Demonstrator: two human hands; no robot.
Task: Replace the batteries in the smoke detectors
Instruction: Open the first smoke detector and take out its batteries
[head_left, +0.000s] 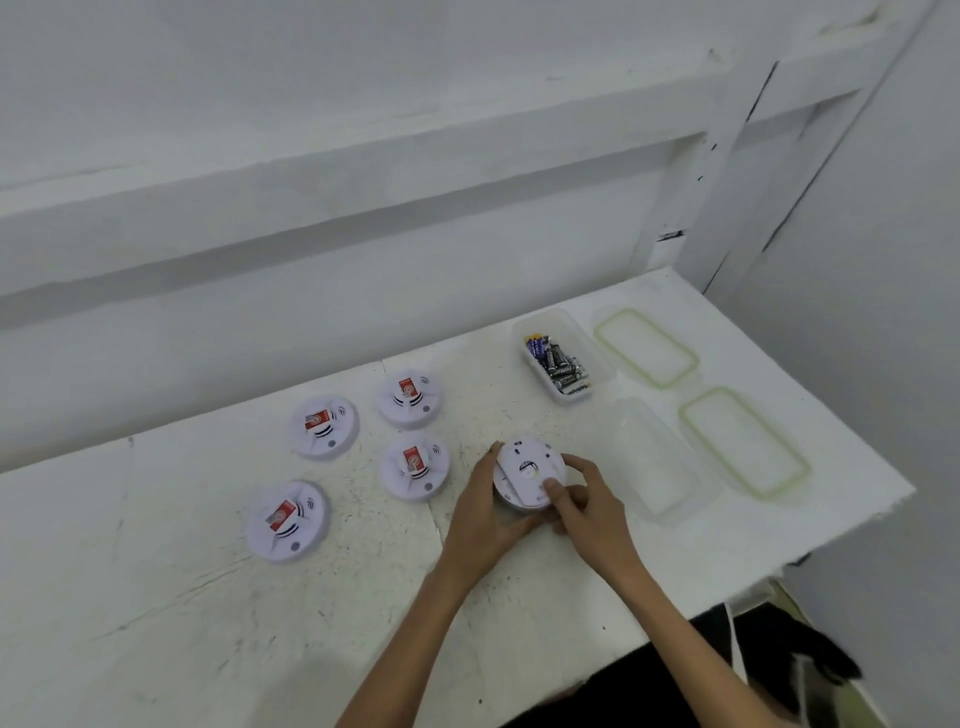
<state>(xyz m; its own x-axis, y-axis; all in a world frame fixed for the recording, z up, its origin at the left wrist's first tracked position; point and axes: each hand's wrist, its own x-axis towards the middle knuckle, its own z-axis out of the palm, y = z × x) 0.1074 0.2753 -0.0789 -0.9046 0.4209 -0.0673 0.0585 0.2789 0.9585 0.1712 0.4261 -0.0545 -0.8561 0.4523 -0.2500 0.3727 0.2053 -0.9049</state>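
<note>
Smoke detector (527, 470) is held back-up over the table (156, 597), presumably so the battery cover can be reached. Left hand (483, 514) is curled round its left rim. Right hand (587, 506) grips the right rim, thumb pressed on the back. Four face-up detectors (413, 465) lie left, well apart. Battery tub (597, 358) sits beyond, empty tub (660, 467) and lids (745, 441) to the right. The path to the batteries is judged unobstructed.

Nothing legible: print on the red labels (318, 419) of the smoke detectors (332, 442) and on the batteries (558, 364) too blurred to read.
</note>
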